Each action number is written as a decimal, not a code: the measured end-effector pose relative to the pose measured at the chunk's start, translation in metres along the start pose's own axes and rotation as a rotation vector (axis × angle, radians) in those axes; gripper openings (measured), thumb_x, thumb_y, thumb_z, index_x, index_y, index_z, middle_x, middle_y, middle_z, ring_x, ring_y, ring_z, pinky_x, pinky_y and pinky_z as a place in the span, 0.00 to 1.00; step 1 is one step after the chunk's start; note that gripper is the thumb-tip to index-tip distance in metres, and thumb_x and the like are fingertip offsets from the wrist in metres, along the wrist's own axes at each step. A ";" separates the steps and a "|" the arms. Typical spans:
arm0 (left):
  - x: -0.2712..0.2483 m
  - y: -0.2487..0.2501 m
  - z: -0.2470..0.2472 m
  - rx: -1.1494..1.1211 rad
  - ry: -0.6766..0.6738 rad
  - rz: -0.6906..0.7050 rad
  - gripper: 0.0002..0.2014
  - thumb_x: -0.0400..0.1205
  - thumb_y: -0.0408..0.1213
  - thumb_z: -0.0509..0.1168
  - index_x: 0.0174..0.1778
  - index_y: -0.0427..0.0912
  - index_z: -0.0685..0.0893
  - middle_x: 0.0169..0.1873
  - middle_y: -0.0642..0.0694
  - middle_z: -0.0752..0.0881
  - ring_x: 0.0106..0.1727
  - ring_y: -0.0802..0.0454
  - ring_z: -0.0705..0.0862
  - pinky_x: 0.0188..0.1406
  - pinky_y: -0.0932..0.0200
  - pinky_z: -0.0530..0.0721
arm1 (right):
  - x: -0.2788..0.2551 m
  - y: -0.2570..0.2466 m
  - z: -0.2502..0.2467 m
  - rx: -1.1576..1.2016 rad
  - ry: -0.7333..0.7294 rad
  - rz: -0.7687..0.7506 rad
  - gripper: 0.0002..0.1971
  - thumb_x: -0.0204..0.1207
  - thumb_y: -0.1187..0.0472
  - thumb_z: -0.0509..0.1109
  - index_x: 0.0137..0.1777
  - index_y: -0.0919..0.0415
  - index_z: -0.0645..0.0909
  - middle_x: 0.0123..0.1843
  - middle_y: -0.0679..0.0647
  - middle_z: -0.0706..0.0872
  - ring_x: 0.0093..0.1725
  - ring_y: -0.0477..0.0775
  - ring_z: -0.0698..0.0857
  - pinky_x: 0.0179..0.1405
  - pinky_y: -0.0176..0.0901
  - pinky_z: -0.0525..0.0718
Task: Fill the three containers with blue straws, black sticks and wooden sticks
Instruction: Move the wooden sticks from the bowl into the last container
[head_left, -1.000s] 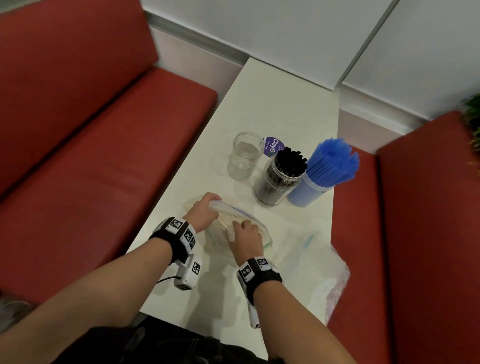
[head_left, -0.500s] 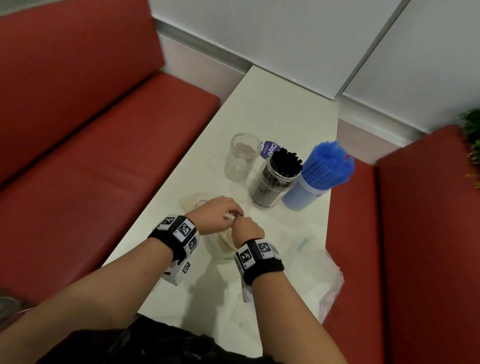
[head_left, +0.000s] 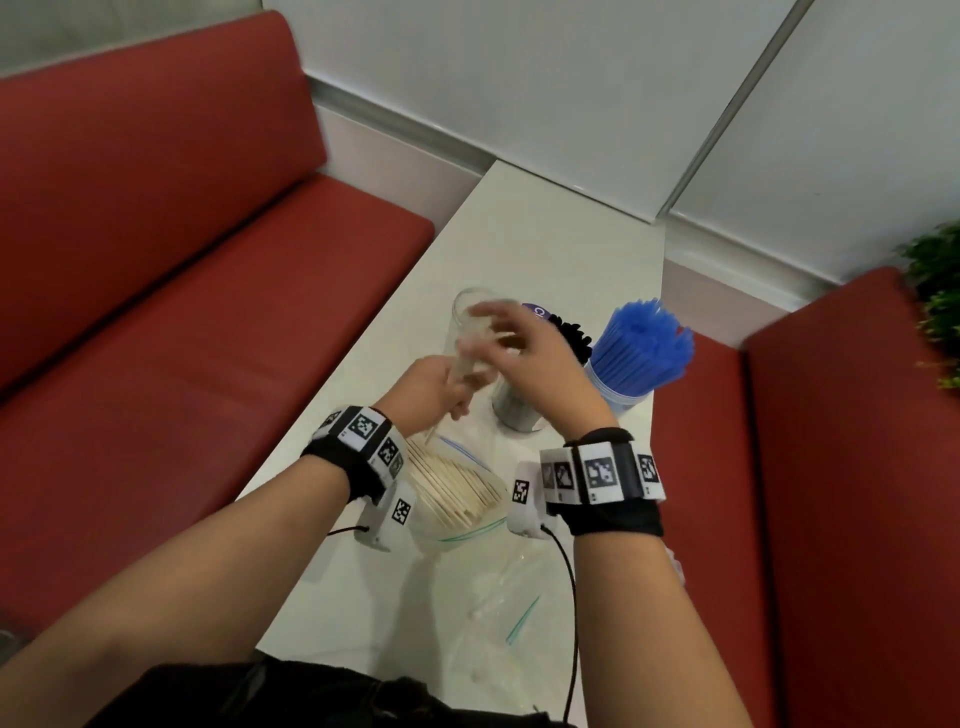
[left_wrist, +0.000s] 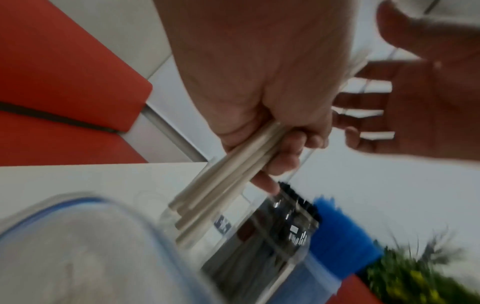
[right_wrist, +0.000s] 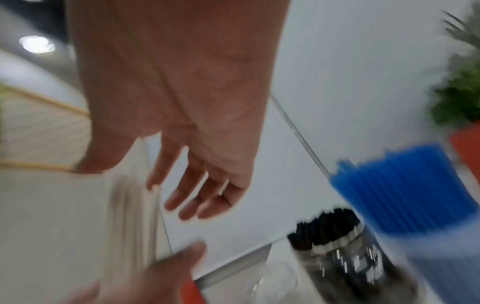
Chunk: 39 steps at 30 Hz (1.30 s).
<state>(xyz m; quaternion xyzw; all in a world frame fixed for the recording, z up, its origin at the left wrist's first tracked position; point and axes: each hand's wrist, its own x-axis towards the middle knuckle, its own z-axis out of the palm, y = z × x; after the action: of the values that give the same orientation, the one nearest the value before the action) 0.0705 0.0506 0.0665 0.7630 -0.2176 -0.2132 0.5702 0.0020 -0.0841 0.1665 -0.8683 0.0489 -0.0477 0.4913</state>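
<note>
My left hand (head_left: 439, 387) grips a bundle of wooden sticks (left_wrist: 228, 179) and holds it tilted above the table, near the empty clear container (head_left: 464, 312). My right hand (head_left: 501, 338) is open with spread fingers (right_wrist: 202, 195) by the upper ends of the sticks (right_wrist: 132, 216). More wooden sticks lie in an open zip bag (head_left: 457, 491) below my wrists. The jar of black sticks (head_left: 519, 413) stands partly hidden behind my right hand. The container of blue straws (head_left: 641, 348) stands to its right.
The narrow white table (head_left: 545, 234) runs between two red benches (head_left: 182, 338), with a wall at its far end. An empty clear plastic bag (head_left: 498, 613) lies near the front edge. A green plant (head_left: 935, 301) is at the far right.
Both hands have risen from the bag. My left hand has lifted a bundle of wooden sticks towards the empty container, and my right hand has opened beside them.
</note>
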 end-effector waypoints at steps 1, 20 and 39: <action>0.003 0.011 -0.005 -0.068 0.065 0.025 0.20 0.82 0.52 0.70 0.24 0.48 0.82 0.18 0.50 0.82 0.30 0.45 0.86 0.40 0.54 0.84 | 0.000 0.005 0.000 0.205 0.123 -0.004 0.11 0.80 0.49 0.73 0.60 0.46 0.86 0.54 0.44 0.90 0.54 0.45 0.88 0.47 0.35 0.86; 0.010 0.078 -0.019 -0.023 -0.107 0.042 0.24 0.78 0.52 0.74 0.43 0.28 0.85 0.34 0.35 0.86 0.36 0.53 0.83 0.41 0.53 0.80 | 0.013 0.060 0.054 1.172 0.033 0.723 0.21 0.82 0.39 0.66 0.47 0.57 0.86 0.29 0.51 0.80 0.22 0.44 0.74 0.15 0.32 0.71; 0.059 0.086 -0.052 0.042 -0.063 -0.123 0.08 0.81 0.30 0.70 0.47 0.26 0.86 0.22 0.40 0.85 0.18 0.50 0.79 0.15 0.61 0.79 | 0.006 0.107 0.070 0.435 -0.140 0.705 0.19 0.89 0.57 0.57 0.42 0.66 0.83 0.31 0.59 0.86 0.25 0.53 0.82 0.25 0.39 0.78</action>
<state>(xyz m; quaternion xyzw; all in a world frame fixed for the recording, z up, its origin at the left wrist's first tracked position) 0.1404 0.0352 0.1582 0.7796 -0.1925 -0.2671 0.5328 0.0132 -0.0803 0.0385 -0.6758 0.2984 0.1731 0.6514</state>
